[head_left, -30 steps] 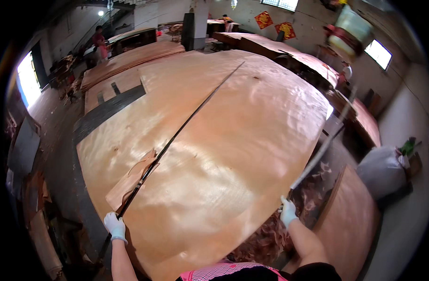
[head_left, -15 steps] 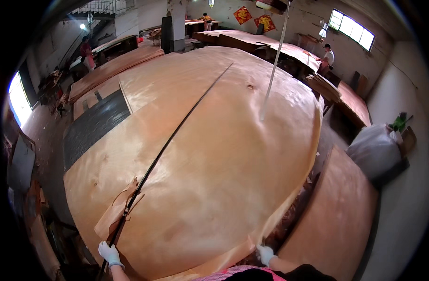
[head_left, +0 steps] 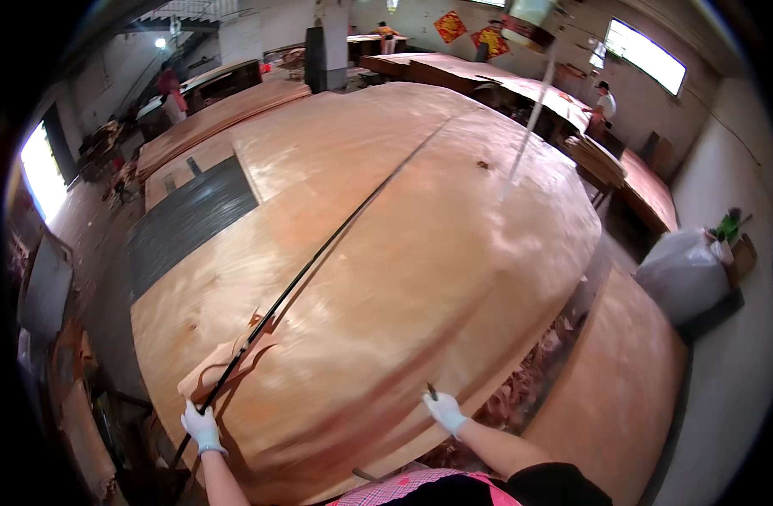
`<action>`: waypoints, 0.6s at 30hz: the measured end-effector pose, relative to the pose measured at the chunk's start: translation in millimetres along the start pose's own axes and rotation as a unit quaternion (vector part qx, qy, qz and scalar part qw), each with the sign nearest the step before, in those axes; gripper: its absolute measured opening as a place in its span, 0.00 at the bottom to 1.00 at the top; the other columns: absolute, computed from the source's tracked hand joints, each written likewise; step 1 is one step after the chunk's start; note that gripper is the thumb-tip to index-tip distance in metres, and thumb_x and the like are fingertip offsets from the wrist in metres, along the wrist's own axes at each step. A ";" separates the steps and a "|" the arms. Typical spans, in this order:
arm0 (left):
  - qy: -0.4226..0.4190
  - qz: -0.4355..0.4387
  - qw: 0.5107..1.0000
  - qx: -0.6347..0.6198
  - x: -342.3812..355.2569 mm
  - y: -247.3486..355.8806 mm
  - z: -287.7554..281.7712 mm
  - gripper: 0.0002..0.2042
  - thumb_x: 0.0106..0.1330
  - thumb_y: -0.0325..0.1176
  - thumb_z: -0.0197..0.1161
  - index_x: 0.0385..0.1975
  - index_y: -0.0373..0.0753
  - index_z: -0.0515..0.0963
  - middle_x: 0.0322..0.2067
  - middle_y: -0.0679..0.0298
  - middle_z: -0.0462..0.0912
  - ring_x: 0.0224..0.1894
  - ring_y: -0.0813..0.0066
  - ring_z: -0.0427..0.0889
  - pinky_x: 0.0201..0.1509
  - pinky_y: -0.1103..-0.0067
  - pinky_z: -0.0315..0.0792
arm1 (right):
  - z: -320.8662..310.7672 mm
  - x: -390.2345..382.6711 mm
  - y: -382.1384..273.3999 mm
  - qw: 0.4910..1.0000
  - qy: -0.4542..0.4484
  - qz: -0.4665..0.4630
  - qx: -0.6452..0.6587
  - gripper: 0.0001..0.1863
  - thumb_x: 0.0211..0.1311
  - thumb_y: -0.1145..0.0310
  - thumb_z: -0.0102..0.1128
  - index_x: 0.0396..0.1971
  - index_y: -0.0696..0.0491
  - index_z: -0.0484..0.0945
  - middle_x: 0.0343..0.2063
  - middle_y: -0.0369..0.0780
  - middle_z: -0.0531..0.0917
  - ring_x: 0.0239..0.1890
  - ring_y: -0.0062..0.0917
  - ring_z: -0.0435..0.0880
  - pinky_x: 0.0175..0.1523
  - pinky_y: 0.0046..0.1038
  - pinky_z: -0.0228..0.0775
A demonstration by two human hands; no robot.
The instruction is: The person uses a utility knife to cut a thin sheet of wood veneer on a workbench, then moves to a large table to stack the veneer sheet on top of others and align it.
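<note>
A large, pale tan veneer sheet (head_left: 386, 278) spreads over the stack in front of me. My left hand (head_left: 202, 428), in a white glove, is closed round the near end of a long, thin dark rod (head_left: 319, 255) that lies diagonally across the sheet. Torn veneer scraps (head_left: 207, 371) lie beside and under the rod, close to that hand. My right hand (head_left: 444, 412), also gloved in white, is over the near right part of the sheet, gripping a small dark tool (head_left: 431, 390) whose kind is unclear. A blurred reddish band runs along the sheet's near edge.
A black panel (head_left: 192, 223) lies at the left of the stack. To the right are veneer shavings (head_left: 538, 367), another veneer stack (head_left: 614, 371) and a white plastic sack (head_left: 681, 274). Several people work at farther tables; a pale pole (head_left: 534, 114) hangs at the far right.
My right hand has moved up and left from the near edge onto the sheet, and its dark tool now shows. The near-edge veneer has shifted and blurs. My left hand stays on the rod.
</note>
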State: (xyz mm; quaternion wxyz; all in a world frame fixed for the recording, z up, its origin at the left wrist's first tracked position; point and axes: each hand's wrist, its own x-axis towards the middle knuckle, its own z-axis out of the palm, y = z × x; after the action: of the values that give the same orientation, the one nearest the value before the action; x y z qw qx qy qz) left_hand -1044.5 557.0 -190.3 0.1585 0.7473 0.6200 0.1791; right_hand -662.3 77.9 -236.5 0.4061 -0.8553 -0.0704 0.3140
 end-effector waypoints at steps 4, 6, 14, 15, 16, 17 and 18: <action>0.113 0.024 0.993 0.000 13.1 71.9 -26.4 0.42 0.52 0.29 0.72 0.69 0.36 0.58 0.36 0.54 0.81 0.49 0.50 0.77 0.66 0.63 0.63 | 41.3 14.5 -64.7 0.987 0.005 0.097 0.125 0.31 0.68 0.39 0.51 0.32 0.57 0.79 0.21 0.40 0.83 0.16 0.23 0.77 0.23 0.28 0.68; 0.131 0.062 0.989 -0.018 20.1 81.5 -24.5 0.41 0.52 0.29 0.72 0.69 0.40 0.61 0.34 0.57 0.81 0.45 0.53 0.78 0.66 0.63 0.63 | 52.9 22.6 -73.1 0.972 0.014 0.115 0.204 0.33 0.67 0.34 0.48 0.32 0.55 0.78 0.20 0.38 0.81 0.14 0.21 0.74 0.17 0.24 0.60; 0.037 0.126 0.983 0.127 9.2 45.4 -20.8 0.10 0.54 0.36 0.69 0.36 0.43 0.84 0.33 0.59 0.83 0.42 0.59 0.80 0.71 0.59 0.54 | 70.6 57.9 -84.9 0.942 -0.006 0.135 0.306 0.32 0.69 0.36 0.45 0.34 0.55 0.76 0.27 0.43 0.85 0.12 0.18 0.69 0.15 0.21 0.56; 0.035 0.115 0.988 0.097 2.8 39.8 -21.2 0.08 0.54 0.36 0.69 0.33 0.43 0.84 0.33 0.59 0.83 0.41 0.60 0.80 0.71 0.59 0.54 | 72.9 56.2 -92.7 0.949 -0.002 0.139 0.284 0.33 0.69 0.36 0.45 0.37 0.56 0.76 0.26 0.43 0.85 0.11 0.18 0.68 0.15 0.21 0.55; 0.036 0.107 0.992 0.063 -0.9 35.9 -18.5 0.07 0.54 0.37 0.69 0.30 0.43 0.84 0.33 0.60 0.83 0.41 0.60 0.80 0.71 0.59 0.54 | 73.1 57.1 -97.7 0.954 0.005 0.138 0.266 0.34 0.69 0.36 0.45 0.40 0.57 0.76 0.24 0.43 0.84 0.11 0.18 0.67 0.15 0.21 0.55; 0.020 0.088 0.994 0.065 -3.6 31.7 -16.8 0.09 0.54 0.37 0.69 0.32 0.43 0.84 0.33 0.60 0.83 0.42 0.60 0.80 0.71 0.59 0.54 | 74.7 55.6 -96.7 0.951 0.016 0.142 0.275 0.34 0.69 0.36 0.45 0.40 0.57 0.76 0.24 0.43 0.84 0.11 0.18 0.67 0.15 0.21 0.55; 0.028 0.088 0.994 0.059 -7.5 28.1 -14.1 0.09 0.54 0.38 0.69 0.31 0.43 0.84 0.33 0.60 0.83 0.42 0.60 0.80 0.71 0.60 0.53 | 74.8 56.8 -96.0 0.953 0.017 0.137 0.269 0.33 0.69 0.36 0.45 0.38 0.56 0.76 0.22 0.42 0.83 0.11 0.18 0.68 0.15 0.21 0.55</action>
State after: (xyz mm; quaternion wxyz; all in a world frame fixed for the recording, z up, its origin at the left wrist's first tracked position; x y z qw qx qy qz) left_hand -1027.8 544.8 -165.4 0.0798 0.8017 0.5656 0.1763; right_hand -648.8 211.3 -228.1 0.5756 -0.7209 0.1411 0.3592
